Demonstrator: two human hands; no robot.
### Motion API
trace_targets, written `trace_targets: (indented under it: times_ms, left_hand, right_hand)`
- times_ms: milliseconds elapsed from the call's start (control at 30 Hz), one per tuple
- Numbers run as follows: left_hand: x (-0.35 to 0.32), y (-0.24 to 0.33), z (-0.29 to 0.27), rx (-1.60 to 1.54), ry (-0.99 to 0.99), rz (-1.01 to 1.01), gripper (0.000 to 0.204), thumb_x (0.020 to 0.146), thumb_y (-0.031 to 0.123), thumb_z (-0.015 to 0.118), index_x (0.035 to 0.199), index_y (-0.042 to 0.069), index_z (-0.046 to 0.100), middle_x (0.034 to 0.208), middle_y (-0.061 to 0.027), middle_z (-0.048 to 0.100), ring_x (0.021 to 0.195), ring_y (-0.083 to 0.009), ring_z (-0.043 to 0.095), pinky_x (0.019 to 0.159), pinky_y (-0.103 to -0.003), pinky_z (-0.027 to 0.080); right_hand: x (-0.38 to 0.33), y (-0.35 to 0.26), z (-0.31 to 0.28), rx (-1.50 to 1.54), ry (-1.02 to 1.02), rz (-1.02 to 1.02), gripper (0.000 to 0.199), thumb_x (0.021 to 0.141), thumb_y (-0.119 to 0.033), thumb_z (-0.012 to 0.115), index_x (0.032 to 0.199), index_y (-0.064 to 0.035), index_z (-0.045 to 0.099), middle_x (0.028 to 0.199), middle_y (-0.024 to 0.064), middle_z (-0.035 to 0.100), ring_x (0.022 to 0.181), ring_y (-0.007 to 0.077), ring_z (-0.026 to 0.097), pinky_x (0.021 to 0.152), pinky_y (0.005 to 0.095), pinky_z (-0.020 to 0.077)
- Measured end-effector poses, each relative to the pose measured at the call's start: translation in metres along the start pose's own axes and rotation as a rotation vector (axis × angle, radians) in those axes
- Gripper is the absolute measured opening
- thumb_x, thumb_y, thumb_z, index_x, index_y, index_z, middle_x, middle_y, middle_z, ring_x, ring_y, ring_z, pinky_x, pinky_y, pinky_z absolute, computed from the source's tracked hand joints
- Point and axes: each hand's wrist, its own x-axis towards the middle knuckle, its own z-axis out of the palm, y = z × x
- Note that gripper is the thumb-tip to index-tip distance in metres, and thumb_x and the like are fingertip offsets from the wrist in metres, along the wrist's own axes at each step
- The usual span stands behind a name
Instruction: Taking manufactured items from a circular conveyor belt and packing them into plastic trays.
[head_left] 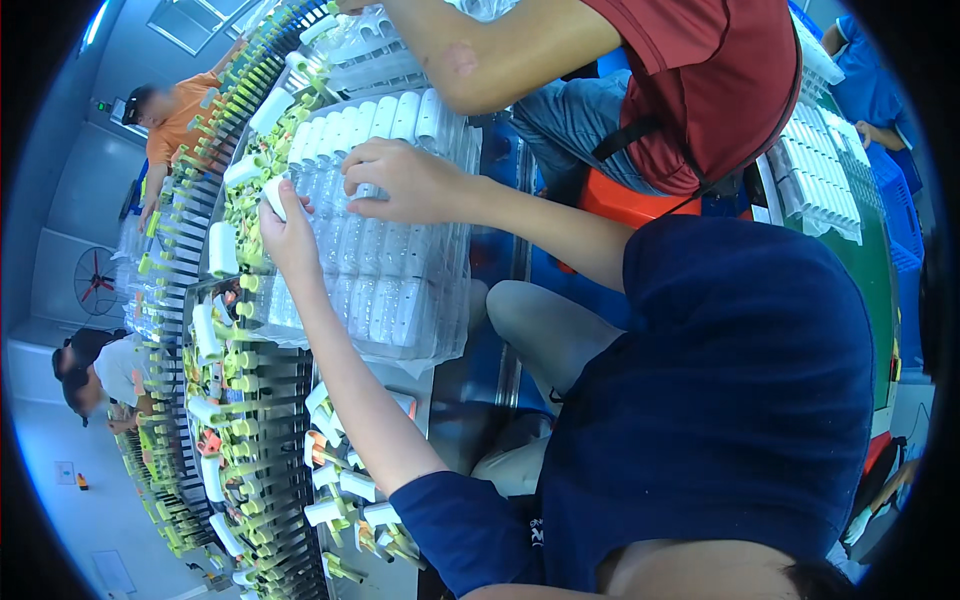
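Note:
My left hand (285,232) is closed around a small white rounded plastic casing (274,196), held upright beside the left edge of a stack of clear plastic trays (440,300). To its right, my right hand (405,182) hovers over the top tray with curved fingers apart. Between that thumb and fingers a pale piece (370,191) shows in the tray; whether they touch it is unclear. White casings (375,118) fill the tray's far row in a line. The nearer rows look transparent, with white pieces showing through.
Along the left runs a curved conveyor (180,255) with yellow-green holders and white casings (223,250). Loose casings (325,512) lie near my left forearm. A co-worker in a red shirt (720,90) sits close at the far right. Other people stand beyond the conveyor.

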Motion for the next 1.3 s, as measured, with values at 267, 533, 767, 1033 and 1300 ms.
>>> trace_targets:
  times_ms: [267, 533, 767, 1033, 1300]
  left_hand:
    - [0.0, -0.002, -0.003, 0.006, 0.002, 0.0, 0.035, 0.096, 0.037, 0.055, 0.093, 0.002, 0.057, 0.075, -0.0047, 0.06, 0.064, -0.0085, 0.054, 0.06, -0.024, 0.044]
    - [-0.001, 0.003, -0.001, 0.014, 0.011, 0.01, 0.035, 0.096, 0.036, 0.055, 0.094, 0.002, 0.057, 0.074, -0.0039, 0.059, 0.064, -0.0084, 0.054, 0.06, -0.025, 0.044]
    - [-0.001, 0.001, -0.001, 0.012, 0.002, 0.021, 0.035, 0.096, 0.038, 0.055, 0.092, 0.003, 0.056, 0.073, -0.0024, 0.058, 0.063, -0.0078, 0.053, 0.059, -0.024, 0.042]
    - [-0.001, 0.0, -0.003, 0.025, -0.031, -0.027, 0.037, 0.096, 0.039, 0.055, 0.102, 0.002, 0.056, 0.08, -0.0051, 0.06, 0.068, -0.0096, 0.055, 0.063, -0.025, 0.045]
    - [0.0, -0.002, -0.003, -0.002, 0.0, 0.017, 0.036, 0.095, 0.038, 0.055, 0.093, 0.002, 0.057, 0.074, -0.0041, 0.059, 0.064, -0.0091, 0.055, 0.06, -0.025, 0.044]
  right_hand:
    - [-0.005, -0.001, 0.006, -0.138, 0.179, -0.009, 0.026, 0.077, -0.019, 0.067, 0.094, 0.0006, 0.062, 0.126, 0.0283, 0.048, 0.116, 0.042, 0.047, 0.098, 0.0456, 0.0402]
    - [-0.004, -0.01, -0.008, -0.2, -0.009, 0.028, 0.037, 0.076, -0.022, 0.066, 0.105, 0.0004, 0.061, 0.127, 0.0278, 0.047, 0.117, 0.0413, 0.046, 0.099, 0.0452, 0.0395]
    - [-0.01, 0.006, -0.004, -0.147, -0.011, 0.074, 0.039, 0.076, -0.021, 0.063, 0.109, -0.0002, 0.059, 0.124, 0.0256, 0.05, 0.116, 0.0407, 0.047, 0.098, 0.046, 0.0391]
    - [-0.012, 0.009, 0.001, -0.163, 0.014, 0.068, 0.038, 0.076, -0.017, 0.058, 0.111, -0.0009, 0.059, 0.124, 0.0264, 0.05, 0.116, 0.0416, 0.048, 0.099, 0.0468, 0.0385]
    - [-0.012, 0.003, 0.005, -0.21, 0.114, -0.022, 0.029, 0.068, -0.009, 0.064, 0.097, -0.008, 0.064, 0.121, 0.0182, 0.055, 0.111, 0.0337, 0.055, 0.092, 0.0403, 0.0454]
